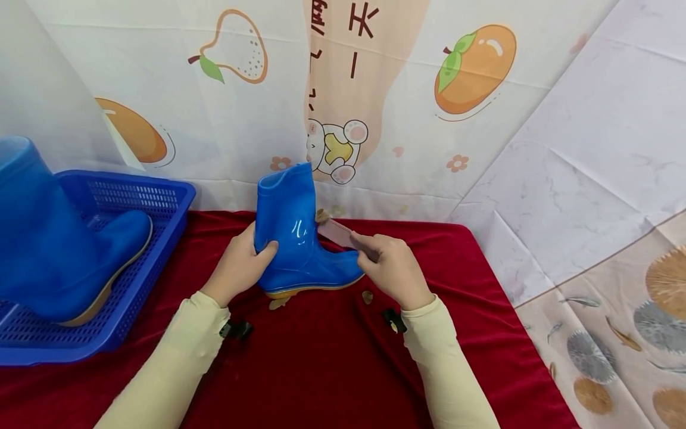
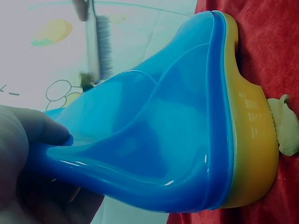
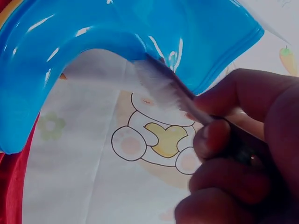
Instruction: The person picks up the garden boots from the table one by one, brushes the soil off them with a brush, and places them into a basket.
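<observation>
Head view — left hand (image 1: 239, 265) grip clamped on boot (image 1: 292, 232) shaft; right hand (image 1: 393, 268) pinches brush (image 1: 337, 232) against it.

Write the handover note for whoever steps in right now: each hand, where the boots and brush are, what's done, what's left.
Left hand: grips the heel side of the small blue boot, holding it upright on the red cloth.
Right hand: fingers pinch a brush, bristles against the front of the boot's shaft.
Second blue boot stands in the blue basket at left.
Done: some debris bits lie on the cloth by the sole.
Left: brushing looks unfinished; how clean either boot is cannot be told.
</observation>
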Available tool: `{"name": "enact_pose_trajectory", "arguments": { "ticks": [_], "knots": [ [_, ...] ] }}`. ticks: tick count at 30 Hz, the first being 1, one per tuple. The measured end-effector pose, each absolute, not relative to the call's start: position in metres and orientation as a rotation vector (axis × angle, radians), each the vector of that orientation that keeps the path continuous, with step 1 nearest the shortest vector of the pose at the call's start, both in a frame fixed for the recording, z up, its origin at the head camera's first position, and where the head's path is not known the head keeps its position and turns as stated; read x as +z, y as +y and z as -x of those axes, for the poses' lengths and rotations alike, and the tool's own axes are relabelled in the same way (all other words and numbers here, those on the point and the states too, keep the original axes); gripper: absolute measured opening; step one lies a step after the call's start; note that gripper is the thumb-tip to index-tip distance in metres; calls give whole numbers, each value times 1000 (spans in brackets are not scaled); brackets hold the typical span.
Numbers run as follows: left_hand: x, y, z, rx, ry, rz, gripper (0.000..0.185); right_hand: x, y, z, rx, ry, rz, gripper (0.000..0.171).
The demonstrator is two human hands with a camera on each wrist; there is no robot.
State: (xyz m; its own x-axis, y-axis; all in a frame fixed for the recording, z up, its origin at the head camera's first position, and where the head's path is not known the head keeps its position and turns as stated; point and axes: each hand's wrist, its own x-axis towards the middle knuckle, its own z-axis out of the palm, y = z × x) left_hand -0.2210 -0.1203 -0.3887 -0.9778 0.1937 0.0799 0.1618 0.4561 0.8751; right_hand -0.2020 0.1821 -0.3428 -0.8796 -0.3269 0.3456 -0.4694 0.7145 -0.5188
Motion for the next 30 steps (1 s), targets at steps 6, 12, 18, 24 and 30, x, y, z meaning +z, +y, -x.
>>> {"name": "enact_pose_trajectory", "arguments": {
  "ticks": [6,12,18,24,30],
  "knots": [
    [-386,-119,220,1587,2658,-347,61,-338,188,200,893,-2813,-558,37],
    [-384,-118,220,1596,2657,-368,61,-332,197,198,812,-2644,-354,36],
    [-387,-120,219,1622,2655,-378,61,-339,189,204,965,-2415,-404,31],
    [-392,-123,221,1648,2621,-416,65,-352,176,206,961,-2280,-675,20],
    [-394,-126,222,1665,2600,-460,62,-360,167,205,804,-2418,-964,24]
  ]
}}
